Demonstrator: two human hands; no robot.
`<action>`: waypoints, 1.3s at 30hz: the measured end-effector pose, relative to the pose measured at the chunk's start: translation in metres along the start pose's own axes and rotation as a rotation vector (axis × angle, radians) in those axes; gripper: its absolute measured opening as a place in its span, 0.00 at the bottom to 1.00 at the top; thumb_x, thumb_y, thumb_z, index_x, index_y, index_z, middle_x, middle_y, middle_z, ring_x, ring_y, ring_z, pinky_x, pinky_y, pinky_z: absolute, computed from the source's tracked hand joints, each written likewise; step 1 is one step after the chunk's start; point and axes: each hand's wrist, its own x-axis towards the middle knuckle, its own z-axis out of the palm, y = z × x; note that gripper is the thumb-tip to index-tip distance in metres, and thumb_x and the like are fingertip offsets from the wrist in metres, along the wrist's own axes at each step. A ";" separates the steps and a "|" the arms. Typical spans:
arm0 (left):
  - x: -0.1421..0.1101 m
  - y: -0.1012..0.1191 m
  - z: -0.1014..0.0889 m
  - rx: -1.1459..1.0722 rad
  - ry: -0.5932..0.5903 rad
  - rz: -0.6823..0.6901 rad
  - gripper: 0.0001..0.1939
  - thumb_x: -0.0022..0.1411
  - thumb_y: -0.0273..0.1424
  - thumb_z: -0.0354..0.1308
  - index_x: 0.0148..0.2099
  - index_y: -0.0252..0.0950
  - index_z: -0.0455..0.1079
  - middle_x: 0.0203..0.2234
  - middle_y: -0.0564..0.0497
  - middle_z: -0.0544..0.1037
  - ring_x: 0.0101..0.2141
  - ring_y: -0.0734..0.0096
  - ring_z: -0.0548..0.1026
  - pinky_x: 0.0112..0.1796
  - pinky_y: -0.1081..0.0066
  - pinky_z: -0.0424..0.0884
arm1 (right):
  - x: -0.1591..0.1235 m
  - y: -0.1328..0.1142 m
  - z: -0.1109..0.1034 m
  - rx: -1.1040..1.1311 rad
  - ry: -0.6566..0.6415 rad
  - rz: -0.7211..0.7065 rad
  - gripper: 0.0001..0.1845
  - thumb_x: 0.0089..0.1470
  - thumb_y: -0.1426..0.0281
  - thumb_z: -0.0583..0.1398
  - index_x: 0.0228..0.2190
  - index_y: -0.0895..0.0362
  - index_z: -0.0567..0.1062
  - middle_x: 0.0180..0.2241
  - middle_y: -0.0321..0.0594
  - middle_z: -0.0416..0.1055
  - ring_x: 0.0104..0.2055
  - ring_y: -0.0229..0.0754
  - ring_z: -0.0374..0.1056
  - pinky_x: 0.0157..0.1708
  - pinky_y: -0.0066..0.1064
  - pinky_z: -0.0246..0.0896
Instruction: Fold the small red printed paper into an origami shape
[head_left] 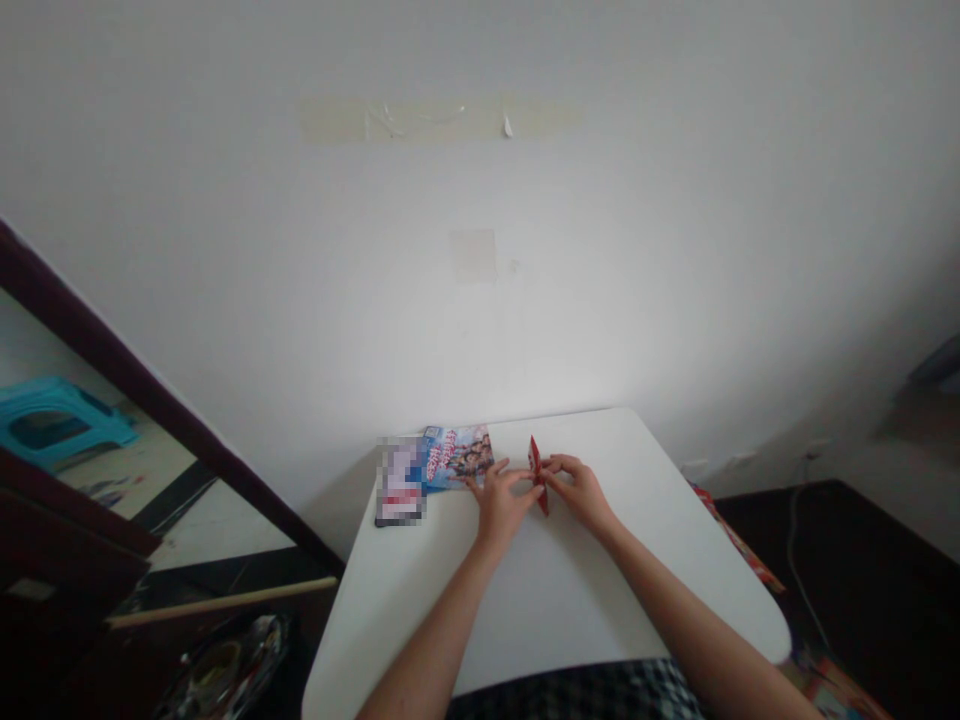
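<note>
Between my two hands, above the white table [570, 600], is a small folded piece of red paper [534, 452], seen nearly edge-on with its points up and down. My left hand [504, 500] pinches it from the left with thumb and forefinger, its other fingers spread toward the printed leaflet. From the right, my right hand [581, 488] grips the same paper near its middle with the fingertips. Parts of the fold are hidden behind my fingers. Just left of my left hand lies a colourful printed leaflet [450, 462], blue with pictures of people.
A blurred-out flat object [400, 490] with a dark lower edge lies at the table's left, by the leaflet. The white wall [570, 300] rises behind the table. On the left stand a mirror [225, 500] showing a blue stool and a dark bin bag [232, 665].
</note>
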 end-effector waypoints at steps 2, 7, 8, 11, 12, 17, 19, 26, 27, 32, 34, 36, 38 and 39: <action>0.000 0.000 0.000 0.001 0.004 -0.010 0.07 0.52 0.36 0.69 0.37 0.50 0.81 0.43 0.50 0.83 0.56 0.51 0.71 0.62 0.31 0.33 | 0.000 0.000 0.000 -0.013 -0.008 -0.003 0.14 0.52 0.55 0.62 0.26 0.51 0.79 0.40 0.42 0.80 0.51 0.51 0.70 0.55 0.45 0.60; -0.001 0.004 -0.001 -0.002 0.013 -0.021 0.07 0.52 0.35 0.69 0.36 0.51 0.80 0.41 0.52 0.83 0.55 0.52 0.72 0.61 0.29 0.31 | 0.000 0.002 0.000 -0.026 -0.001 -0.012 0.14 0.51 0.54 0.63 0.26 0.51 0.80 0.40 0.42 0.79 0.50 0.50 0.70 0.54 0.45 0.61; -0.001 0.005 -0.001 -0.004 0.013 -0.021 0.07 0.52 0.35 0.69 0.36 0.50 0.80 0.41 0.52 0.83 0.55 0.53 0.72 0.61 0.29 0.31 | 0.000 0.003 0.001 -0.027 0.002 -0.013 0.14 0.51 0.54 0.63 0.26 0.51 0.80 0.41 0.42 0.79 0.50 0.50 0.70 0.54 0.45 0.61; -0.001 0.006 -0.003 -0.007 0.013 -0.015 0.06 0.53 0.34 0.68 0.36 0.49 0.80 0.41 0.52 0.83 0.54 0.53 0.72 0.61 0.30 0.33 | 0.001 0.004 0.000 -0.026 0.008 -0.020 0.14 0.50 0.53 0.64 0.26 0.50 0.81 0.41 0.42 0.79 0.49 0.50 0.70 0.55 0.45 0.60; -0.002 0.006 -0.003 -0.010 0.012 -0.015 0.06 0.53 0.34 0.68 0.36 0.48 0.80 0.41 0.52 0.83 0.54 0.53 0.72 0.61 0.30 0.33 | 0.001 0.005 0.000 -0.024 0.008 -0.024 0.14 0.50 0.53 0.64 0.26 0.50 0.81 0.41 0.42 0.79 0.49 0.50 0.70 0.55 0.46 0.60; -0.002 0.006 -0.004 -0.036 -0.011 -0.019 0.07 0.54 0.33 0.67 0.38 0.47 0.80 0.43 0.50 0.83 0.55 0.52 0.70 0.61 0.30 0.32 | 0.004 0.009 -0.002 -0.026 -0.001 -0.043 0.12 0.48 0.55 0.66 0.26 0.50 0.81 0.39 0.41 0.80 0.51 0.51 0.69 0.56 0.47 0.59; -0.002 0.007 -0.005 -0.035 -0.018 -0.013 0.06 0.55 0.33 0.66 0.38 0.47 0.80 0.43 0.50 0.83 0.55 0.52 0.70 0.60 0.29 0.32 | 0.005 0.009 -0.003 -0.036 -0.015 -0.027 0.12 0.47 0.55 0.67 0.26 0.50 0.81 0.38 0.41 0.80 0.52 0.51 0.69 0.57 0.47 0.57; -0.003 0.010 -0.007 -0.043 -0.033 -0.017 0.06 0.56 0.31 0.65 0.37 0.46 0.80 0.42 0.51 0.83 0.55 0.54 0.71 0.61 0.30 0.32 | 0.005 0.004 -0.006 -0.039 -0.065 0.040 0.10 0.48 0.58 0.66 0.25 0.51 0.81 0.38 0.41 0.80 0.55 0.52 0.66 0.60 0.46 0.53; -0.002 0.010 -0.007 -0.048 -0.034 -0.020 0.06 0.56 0.31 0.65 0.37 0.47 0.80 0.42 0.52 0.83 0.55 0.54 0.71 0.61 0.30 0.32 | 0.005 0.003 -0.006 -0.039 -0.061 0.047 0.10 0.48 0.58 0.66 0.24 0.50 0.81 0.38 0.41 0.80 0.55 0.52 0.65 0.60 0.46 0.53; -0.001 0.009 -0.007 -0.070 -0.034 -0.025 0.06 0.55 0.32 0.64 0.36 0.47 0.80 0.41 0.53 0.84 0.55 0.52 0.71 0.60 0.29 0.30 | 0.004 -0.001 -0.007 -0.043 -0.039 0.069 0.08 0.48 0.60 0.65 0.24 0.50 0.81 0.39 0.40 0.80 0.56 0.53 0.65 0.59 0.47 0.53; 0.000 0.010 -0.008 -0.082 -0.036 -0.035 0.06 0.55 0.32 0.63 0.36 0.47 0.80 0.41 0.52 0.83 0.55 0.52 0.71 0.60 0.29 0.30 | 0.004 -0.002 -0.007 -0.048 -0.037 0.072 0.08 0.49 0.60 0.65 0.25 0.49 0.81 0.39 0.40 0.80 0.56 0.53 0.65 0.59 0.47 0.54; 0.000 0.011 -0.009 -0.094 -0.040 -0.051 0.06 0.55 0.31 0.63 0.36 0.47 0.80 0.41 0.52 0.83 0.55 0.52 0.71 0.60 0.28 0.29 | 0.003 -0.002 -0.007 -0.055 -0.031 0.074 0.07 0.49 0.61 0.64 0.25 0.49 0.81 0.38 0.40 0.80 0.57 0.53 0.65 0.59 0.47 0.54; 0.000 0.012 -0.010 -0.102 -0.038 -0.066 0.06 0.54 0.30 0.63 0.35 0.46 0.80 0.41 0.52 0.83 0.55 0.52 0.71 0.60 0.28 0.29 | 0.003 -0.001 -0.007 -0.059 -0.026 0.069 0.07 0.49 0.61 0.64 0.24 0.49 0.81 0.38 0.39 0.80 0.57 0.52 0.65 0.59 0.46 0.55; 0.000 0.012 -0.010 -0.105 -0.034 -0.072 0.06 0.54 0.30 0.63 0.35 0.47 0.80 0.41 0.52 0.83 0.55 0.52 0.71 0.60 0.28 0.29 | 0.003 -0.001 -0.007 -0.059 -0.027 0.064 0.08 0.49 0.61 0.64 0.25 0.49 0.81 0.38 0.39 0.80 0.56 0.52 0.65 0.59 0.46 0.55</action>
